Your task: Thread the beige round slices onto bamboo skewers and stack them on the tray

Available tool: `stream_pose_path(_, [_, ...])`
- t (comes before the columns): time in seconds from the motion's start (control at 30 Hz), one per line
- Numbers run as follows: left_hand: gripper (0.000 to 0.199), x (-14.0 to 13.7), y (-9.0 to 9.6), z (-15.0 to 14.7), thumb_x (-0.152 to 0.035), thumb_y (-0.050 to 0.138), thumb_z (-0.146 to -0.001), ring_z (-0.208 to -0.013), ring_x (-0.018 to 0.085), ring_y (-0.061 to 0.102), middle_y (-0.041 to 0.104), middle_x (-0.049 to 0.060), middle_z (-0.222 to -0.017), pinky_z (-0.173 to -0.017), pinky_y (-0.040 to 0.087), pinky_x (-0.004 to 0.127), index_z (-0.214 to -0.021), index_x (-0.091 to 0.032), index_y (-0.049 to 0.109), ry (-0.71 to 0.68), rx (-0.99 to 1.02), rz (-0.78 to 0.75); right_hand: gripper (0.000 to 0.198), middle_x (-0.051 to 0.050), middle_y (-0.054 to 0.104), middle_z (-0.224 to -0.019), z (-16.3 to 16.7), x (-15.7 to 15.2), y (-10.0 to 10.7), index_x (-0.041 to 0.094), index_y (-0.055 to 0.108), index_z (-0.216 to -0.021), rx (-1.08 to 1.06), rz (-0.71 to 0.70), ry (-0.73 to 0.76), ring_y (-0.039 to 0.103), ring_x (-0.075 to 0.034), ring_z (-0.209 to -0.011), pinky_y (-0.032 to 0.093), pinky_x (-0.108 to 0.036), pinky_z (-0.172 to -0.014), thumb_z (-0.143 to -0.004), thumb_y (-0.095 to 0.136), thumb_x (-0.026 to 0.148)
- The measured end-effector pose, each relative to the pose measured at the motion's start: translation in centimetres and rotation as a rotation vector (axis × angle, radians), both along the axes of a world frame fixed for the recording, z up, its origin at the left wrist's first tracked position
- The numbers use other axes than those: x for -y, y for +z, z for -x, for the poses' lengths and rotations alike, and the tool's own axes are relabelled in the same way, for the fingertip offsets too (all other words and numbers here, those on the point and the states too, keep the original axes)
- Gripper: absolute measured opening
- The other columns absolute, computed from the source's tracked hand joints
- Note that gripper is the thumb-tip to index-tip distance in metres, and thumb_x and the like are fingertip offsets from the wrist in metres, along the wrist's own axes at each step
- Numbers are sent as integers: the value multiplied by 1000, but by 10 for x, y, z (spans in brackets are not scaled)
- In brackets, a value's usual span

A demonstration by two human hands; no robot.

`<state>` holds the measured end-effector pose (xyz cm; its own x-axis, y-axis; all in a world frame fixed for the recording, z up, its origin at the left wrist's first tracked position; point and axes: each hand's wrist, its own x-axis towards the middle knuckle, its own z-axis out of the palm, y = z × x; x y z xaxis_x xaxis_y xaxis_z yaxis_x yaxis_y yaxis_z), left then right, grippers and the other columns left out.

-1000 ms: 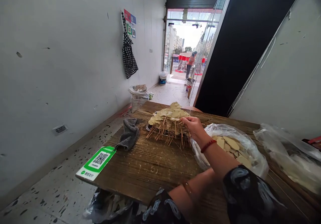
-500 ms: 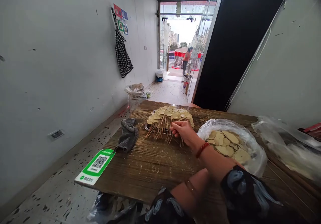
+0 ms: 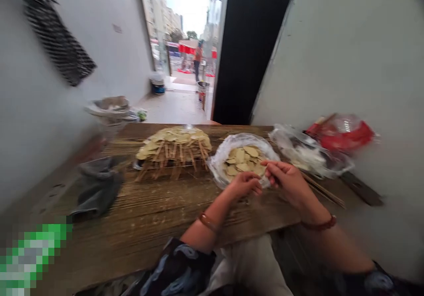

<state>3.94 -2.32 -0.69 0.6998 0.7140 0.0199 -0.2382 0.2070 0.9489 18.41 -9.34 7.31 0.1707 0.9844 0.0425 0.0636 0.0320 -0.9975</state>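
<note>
Over the near edge of a clear plastic bag [image 3: 220, 174] of thin pale-yellow slices, which look like potato, my two hands hover close together. My left hand [image 3: 244, 184] has loosely bent fingers, somewhat apart, with nothing visible in them. Thumb and fingertips of my right hand [image 3: 287, 182] are pinched at the right side of the slices [image 3: 243, 155]; whatever they hold is hidden or too small to name. To the left lies a heaped pile of skewered slices [image 3: 177, 138], its wooden sticks [image 3: 180, 154] pointing toward me.
A grey cloth [image 3: 97, 185] lies on the wooden table [image 3: 155, 216] at left. Right of the bag are another plastic bag [image 3: 298, 148], loose skewers [image 3: 326, 192], a red package [image 3: 347, 132] and a dark flat object [image 3: 362, 190]. A person [image 3: 198, 59] stands outside the doorway.
The view has swung right. My right hand has moved from the skewer pile to the bag of slices, and my left hand has come up beside it.
</note>
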Motion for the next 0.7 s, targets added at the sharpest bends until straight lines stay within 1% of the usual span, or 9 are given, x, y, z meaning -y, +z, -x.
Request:
stream_pose_path(0.07, [30,1,4,-9,-35,66,-77,-62,12,63,66,5,-74,-60,51,26,-95,-11,60,24,30,60,43,1,59,-66,-50,7,-1,15,69,-98,24,-44,-219,46,-5,-47,32,-16,-39,-71,68,48])
stream_pose_path(0.13, [31,-3,11,-8,-34,69,-74,-61,12,64,67,5,-74,-59,51,24,-93,-12,59,91,72,99,46,0,59,-65,-96,15,-7,14,68,-97,156,-58,-406,47,-6,-48,32,-17,-40,-70,66,52])
stream_pose_path(0.17, [32,-6,14,-5,-34,70,-73,-63,12,64,68,6,-75,-59,51,24,-92,-11,59,113,93,102,48,0,59,-65,-115,19,-11,14,67,-96,271,-48,-478,48,-7,-48,34,-18,-41,-72,61,55])
stream_pose_path(0.23, [33,-10,20,1,-35,71,-72,-62,12,64,68,7,-76,-60,52,24,-91,-11,59,160,107,109,48,-1,61,-64,-144,26,-24,14,66,-95,355,-23,-546,50,-9,-48,35,-20,-42,-73,57,55])
stream_pose_path(0.33, [35,-11,23,4,-36,72,-70,-64,13,65,68,6,-75,-60,52,24,-91,-11,59,203,117,104,40,-3,64,-66,-164,28,-49,14,68,-89,495,34,-544,54,-12,-51,38,-22,-45,-73,56,49])
stream_pose_path(0.47, [36,-13,23,4,-36,73,-69,-63,13,65,69,6,-75,-60,52,24,-91,-11,60,251,117,97,21,-3,69,-71,-165,16,-78,17,70,-81,749,107,-427,61,-17,-65,43,-27,-61,-71,60,33])
stream_pose_path(0.57, [37,-17,24,8,-37,73,-68,-63,13,65,69,5,-75,-60,52,24,-91,-11,60,308,117,90,21,-6,70,-82,-163,2,-91,17,70,-88,926,154,-381,61,-20,-77,42,-29,-70,-71,62,26])
stream_pose_path(0.63, [38,-20,25,11,-37,74,-67,-64,13,65,68,5,-75,-60,52,23,-91,-11,60,353,126,81,22,-9,70,-90,-164,-8,-95,16,69,-91,1020,190,-369,61,-21,-83,40,-29,-72,-72,63,25])
stream_pose_path(0.7, [38,-22,26,14,-37,74,-67,-64,12,65,68,5,-76,-60,52,23,-91,-12,60,385,127,77,17,-10,69,-91,-165,-15,-97,15,69,-86,1094,234,-358,61,-21,-85,39,-28,-71,-75,61,25])
